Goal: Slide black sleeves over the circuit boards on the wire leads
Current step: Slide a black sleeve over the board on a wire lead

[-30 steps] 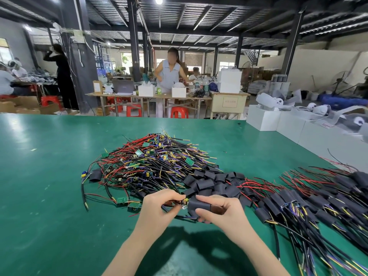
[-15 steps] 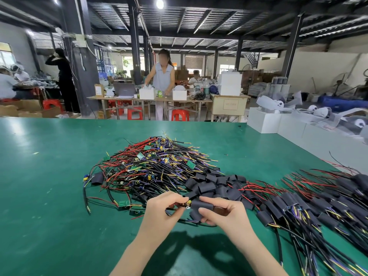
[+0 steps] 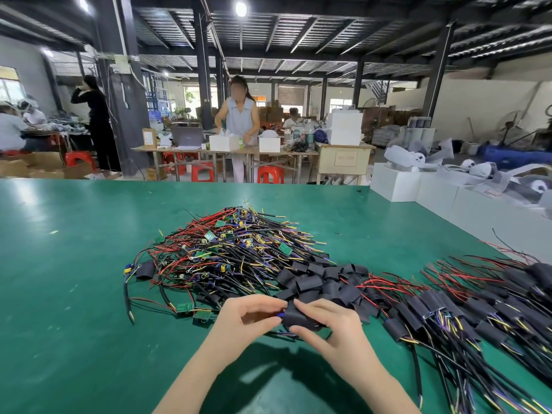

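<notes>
Both hands meet just above the green table (image 3: 74,309), in front of the wire heaps. Left hand (image 3: 245,319) pinches the end of a wire lead, where a small blue part (image 3: 280,314) shows at the fingertips; right hand (image 3: 331,327) grips a black sleeve (image 3: 298,318) between thumb and fingers, its mouth touching that blue part. The circuit board itself is hidden, probably inside the sleeve or behind the fingers. Unsleeved leads with green boards (image 3: 239,252) lie heaped beyond; loose sleeves (image 3: 313,282) lie just beside the hands; finished leads (image 3: 463,309) spread to the right. Likely faults: the board's corner catching the sleeve's mouth if the sleeve is flattened or tilted; trailing wires snagging the heap and dragging neighbours along; the sleeve stopping short, leaving board exposed.
</notes>
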`<state>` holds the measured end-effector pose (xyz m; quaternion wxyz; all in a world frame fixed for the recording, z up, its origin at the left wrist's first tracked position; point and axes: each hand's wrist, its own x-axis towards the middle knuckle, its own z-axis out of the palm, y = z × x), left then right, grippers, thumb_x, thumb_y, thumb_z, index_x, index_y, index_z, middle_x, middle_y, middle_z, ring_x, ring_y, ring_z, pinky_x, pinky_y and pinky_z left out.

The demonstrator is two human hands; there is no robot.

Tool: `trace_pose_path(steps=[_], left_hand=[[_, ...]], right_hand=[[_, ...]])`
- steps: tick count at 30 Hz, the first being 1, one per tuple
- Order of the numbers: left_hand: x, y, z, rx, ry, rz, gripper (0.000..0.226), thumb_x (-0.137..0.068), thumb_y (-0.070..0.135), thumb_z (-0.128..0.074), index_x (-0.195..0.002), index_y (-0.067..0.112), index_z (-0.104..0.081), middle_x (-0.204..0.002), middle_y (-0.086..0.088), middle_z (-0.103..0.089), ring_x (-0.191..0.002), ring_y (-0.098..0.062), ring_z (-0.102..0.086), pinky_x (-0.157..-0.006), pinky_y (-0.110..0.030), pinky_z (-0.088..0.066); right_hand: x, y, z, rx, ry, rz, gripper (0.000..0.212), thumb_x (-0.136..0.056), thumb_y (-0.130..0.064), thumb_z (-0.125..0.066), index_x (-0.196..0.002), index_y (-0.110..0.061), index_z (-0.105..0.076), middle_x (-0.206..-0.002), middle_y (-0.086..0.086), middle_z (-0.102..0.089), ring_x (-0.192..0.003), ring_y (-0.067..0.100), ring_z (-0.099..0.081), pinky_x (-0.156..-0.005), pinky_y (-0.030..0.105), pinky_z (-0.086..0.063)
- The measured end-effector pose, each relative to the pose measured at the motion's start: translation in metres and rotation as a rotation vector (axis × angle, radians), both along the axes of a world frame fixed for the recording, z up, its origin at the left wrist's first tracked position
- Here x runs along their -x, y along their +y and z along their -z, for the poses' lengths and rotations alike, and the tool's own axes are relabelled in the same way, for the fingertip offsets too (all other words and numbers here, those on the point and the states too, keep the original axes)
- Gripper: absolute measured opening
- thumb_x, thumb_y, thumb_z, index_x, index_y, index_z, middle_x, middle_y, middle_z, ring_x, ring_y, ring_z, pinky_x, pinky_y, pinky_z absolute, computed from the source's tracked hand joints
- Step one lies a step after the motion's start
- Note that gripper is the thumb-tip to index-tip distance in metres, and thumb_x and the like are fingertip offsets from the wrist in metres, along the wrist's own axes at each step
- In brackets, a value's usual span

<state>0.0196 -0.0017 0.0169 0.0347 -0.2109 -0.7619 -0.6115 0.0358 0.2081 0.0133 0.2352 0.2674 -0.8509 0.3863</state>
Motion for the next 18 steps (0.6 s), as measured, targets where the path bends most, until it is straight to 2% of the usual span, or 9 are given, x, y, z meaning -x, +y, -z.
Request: trace_pose_path(steps=[2,6,12,16,18], left_hand=[[0.0008,0.0022,0.0005,-0.055,-0.027,-0.042,0.028,-0.078,0.002,-0.077,-0.101,0.018,-0.075,-0.100,0.002,-0.076,-0.094,-0.013,-0.071,-0.084,-0.021,-0.054],[0.0018,0.0048,0.0011,-0.152,-0.142,-0.129,0.015,-0.074,-0.002,-0.079,-0.079,0.013,-0.079,-0.080,-0.007,-0.076,-0.070,-0.016,-0.071,-0.066,-0.020,-0.054],[0.0022,0.0025,0.0038,-0.130,-0.223,-0.105,0.016,-0.075,0.002,-0.079,-0.077,0.018,-0.081,-0.076,-0.011,-0.075,-0.067,-0.017,-0.071,-0.065,-0.019,-0.053],[0.0018,0.0075,0.0071,-0.212,-0.292,-0.030,0.010,-0.079,0.000,-0.075,-0.081,0.009,-0.079,-0.072,-0.017,-0.072,-0.064,-0.018,-0.067,-0.066,-0.024,-0.053],[0.0023,0.0081,0.0066,-0.231,-0.293,-0.020,0.010,-0.079,-0.001,-0.074,-0.082,0.007,-0.079,-0.074,-0.018,-0.072,-0.065,-0.019,-0.067,-0.066,-0.024,-0.053]], right_hand=[[-0.0001,-0.0004,-0.0010,0.031,0.001,0.009,0.043,-0.081,-0.046,-0.069,-0.116,-0.020,-0.070,-0.095,-0.021,-0.064,-0.084,-0.006,-0.058,-0.076,0.012,-0.044],[0.0006,-0.0021,-0.0011,0.051,0.045,0.028,0.039,-0.080,-0.038,-0.074,-0.113,-0.018,-0.071,-0.094,-0.015,-0.067,-0.084,-0.003,-0.059,-0.076,0.017,-0.047],[-0.0003,-0.0042,0.0003,0.012,0.080,0.007,0.038,-0.081,-0.038,-0.071,-0.112,-0.015,-0.071,-0.097,-0.011,-0.067,-0.085,-0.002,-0.060,-0.077,0.016,-0.048],[-0.0004,-0.0074,0.0006,0.001,0.105,-0.008,0.035,-0.082,-0.035,-0.072,-0.111,-0.015,-0.071,-0.096,-0.012,-0.067,-0.084,-0.007,-0.058,-0.076,0.008,-0.043],[0.0001,-0.0076,0.0002,0.009,0.095,-0.014,0.036,-0.082,-0.036,-0.072,-0.112,-0.017,-0.071,-0.097,-0.013,-0.066,-0.085,-0.007,-0.058,-0.076,0.009,-0.043]])
